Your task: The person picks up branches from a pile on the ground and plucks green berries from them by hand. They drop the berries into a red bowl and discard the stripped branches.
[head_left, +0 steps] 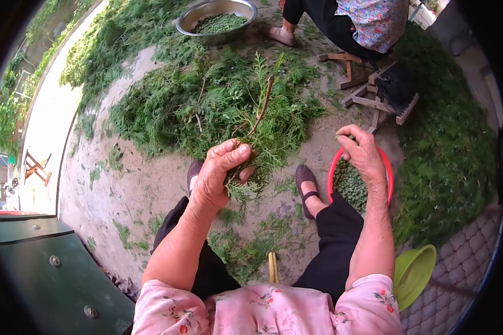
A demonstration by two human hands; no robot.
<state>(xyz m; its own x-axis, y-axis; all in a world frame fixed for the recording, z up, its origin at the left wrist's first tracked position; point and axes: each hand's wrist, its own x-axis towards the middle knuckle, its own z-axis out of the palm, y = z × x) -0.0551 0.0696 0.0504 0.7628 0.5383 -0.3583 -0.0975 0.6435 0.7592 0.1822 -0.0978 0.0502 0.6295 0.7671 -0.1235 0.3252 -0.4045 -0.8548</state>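
My left hand [221, 170] is closed around a leafy evergreen sprig [269, 146] with flat, scaly green foliage and a bare brown stem pointing up. To its right, my right hand [364, 156] is raised with thumb and fingers pinched together. A bit of green shows by its fingertips, too small to name. Below that hand sits a red-rimmed basin [331, 177] holding many small round green cones [350, 187]. My right forearm and hand cover part of its rim.
Cut evergreen branches [167, 111] cover the ground ahead, with more greenery [441, 162] at right. A metal bowl [250, 23] of green cones stands at the back. Another person [369, 25] sits near wooden stools [369, 100]. A yellow-green basin [416, 276] leans at lower right.
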